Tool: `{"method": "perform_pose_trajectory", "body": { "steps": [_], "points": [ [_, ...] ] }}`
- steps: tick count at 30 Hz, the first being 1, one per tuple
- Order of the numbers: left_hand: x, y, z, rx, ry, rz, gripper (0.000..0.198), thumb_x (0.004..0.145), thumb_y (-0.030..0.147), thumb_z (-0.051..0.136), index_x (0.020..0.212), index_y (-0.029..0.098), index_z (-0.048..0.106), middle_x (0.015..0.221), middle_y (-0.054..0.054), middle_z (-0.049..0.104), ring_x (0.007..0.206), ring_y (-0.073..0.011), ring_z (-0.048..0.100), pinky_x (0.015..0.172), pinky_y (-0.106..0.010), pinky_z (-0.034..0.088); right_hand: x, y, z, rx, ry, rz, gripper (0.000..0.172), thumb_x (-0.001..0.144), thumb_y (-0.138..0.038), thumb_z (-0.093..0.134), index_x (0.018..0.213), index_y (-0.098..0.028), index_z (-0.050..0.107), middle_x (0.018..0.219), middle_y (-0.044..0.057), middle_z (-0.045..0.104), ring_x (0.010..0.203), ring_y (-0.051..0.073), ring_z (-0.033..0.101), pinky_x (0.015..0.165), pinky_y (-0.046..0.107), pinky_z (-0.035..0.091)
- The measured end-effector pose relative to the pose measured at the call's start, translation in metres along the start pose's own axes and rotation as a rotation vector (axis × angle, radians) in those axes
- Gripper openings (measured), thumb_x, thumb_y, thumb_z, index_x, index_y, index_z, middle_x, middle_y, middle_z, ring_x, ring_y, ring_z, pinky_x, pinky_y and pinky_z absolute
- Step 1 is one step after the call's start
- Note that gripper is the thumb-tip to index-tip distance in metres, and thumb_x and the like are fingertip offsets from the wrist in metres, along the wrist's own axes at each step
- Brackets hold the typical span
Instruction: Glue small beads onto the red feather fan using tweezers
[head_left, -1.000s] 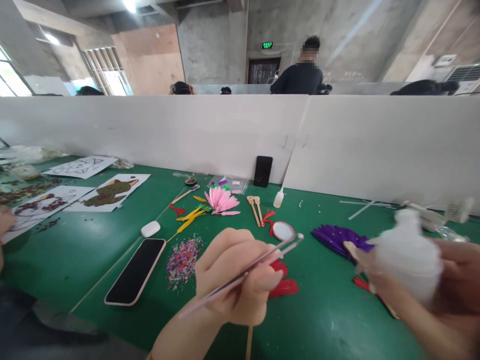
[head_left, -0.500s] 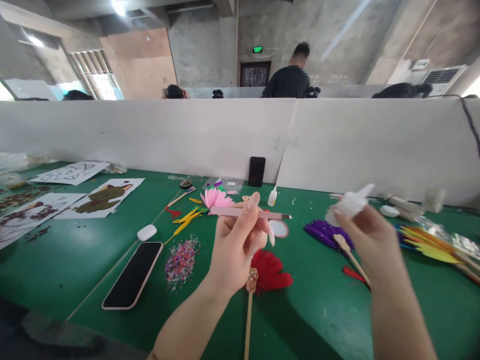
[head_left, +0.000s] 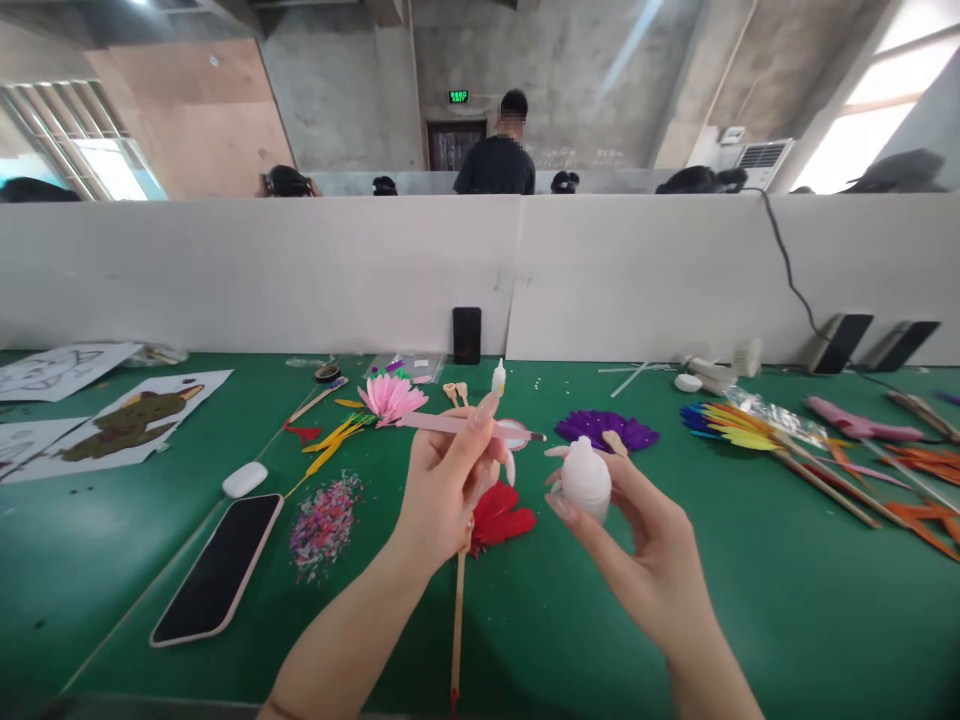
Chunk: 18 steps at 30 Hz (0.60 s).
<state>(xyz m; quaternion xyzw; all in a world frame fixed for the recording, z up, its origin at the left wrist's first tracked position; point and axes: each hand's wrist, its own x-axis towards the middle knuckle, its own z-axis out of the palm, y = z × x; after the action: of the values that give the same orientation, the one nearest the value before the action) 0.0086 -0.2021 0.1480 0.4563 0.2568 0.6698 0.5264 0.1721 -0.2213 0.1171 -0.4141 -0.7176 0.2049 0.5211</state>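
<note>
My left hand [head_left: 442, 495] is closed around a slim pink pen-like tool [head_left: 431, 423], which lies nearly level with its dark tip pointing right. In my right hand [head_left: 652, 545] is a small white bottle [head_left: 586, 485], its rounded top with a short nozzle tilted up. The two hands are apart above the table. Below them lies a red feather fan [head_left: 506, 515] on a wooden stick, partly hidden by my left hand. A purple feather fan [head_left: 630, 432] rests behind my right hand. Past the tool shows a round white disc with a pink rim [head_left: 517, 440].
On the green table [head_left: 555, 640] lie a phone [head_left: 217, 570], a white mouse-shaped case [head_left: 245, 480], a pile of colourful bits [head_left: 326, 525] and a pink fan [head_left: 391, 398]. A small dropper bottle [head_left: 499, 380] stands behind. Rainbow feathers [head_left: 739, 425] lie right. A white partition [head_left: 300, 270] closes the back.
My right hand has moved left and lower, and the white bottle has turned nozzle up. My left hand keeps the pink tool. The view has swung right.
</note>
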Motion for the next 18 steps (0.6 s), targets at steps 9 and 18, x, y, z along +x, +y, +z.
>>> {"method": "perform_pose_trajectory", "body": {
  "steps": [9, 18],
  "points": [
    [-0.008, 0.009, 0.006, -0.179, -0.131, -0.072, 0.033, 0.084, 0.037, 0.061, 0.059, 0.015, 0.059, 0.037, 0.008, 0.036, 0.03, 0.0, 0.021, 0.034, -0.018, 0.013, -0.01, -0.018, -0.009, -0.169, 0.109, -0.146, 0.025, 0.078, -0.019, 0.066, 0.102, -0.021, 0.061, 0.087, 0.004, 0.063, 0.074, 0.016, 0.061, 0.06, 0.024, 0.051],
    [-0.015, 0.01, 0.008, -0.135, -0.064, -0.065, 0.034, 0.08, 0.039, 0.065, 0.057, 0.015, 0.057, 0.046, 0.005, 0.046, 0.032, 0.0001, 0.026, 0.032, -0.019, 0.012, -0.012, -0.019, -0.005, -0.165, 0.126, -0.162, 0.026, 0.078, -0.018, 0.066, 0.103, -0.022, 0.061, 0.09, 0.005, 0.063, 0.08, 0.018, 0.063, 0.061, 0.025, 0.052]
  ]
}}
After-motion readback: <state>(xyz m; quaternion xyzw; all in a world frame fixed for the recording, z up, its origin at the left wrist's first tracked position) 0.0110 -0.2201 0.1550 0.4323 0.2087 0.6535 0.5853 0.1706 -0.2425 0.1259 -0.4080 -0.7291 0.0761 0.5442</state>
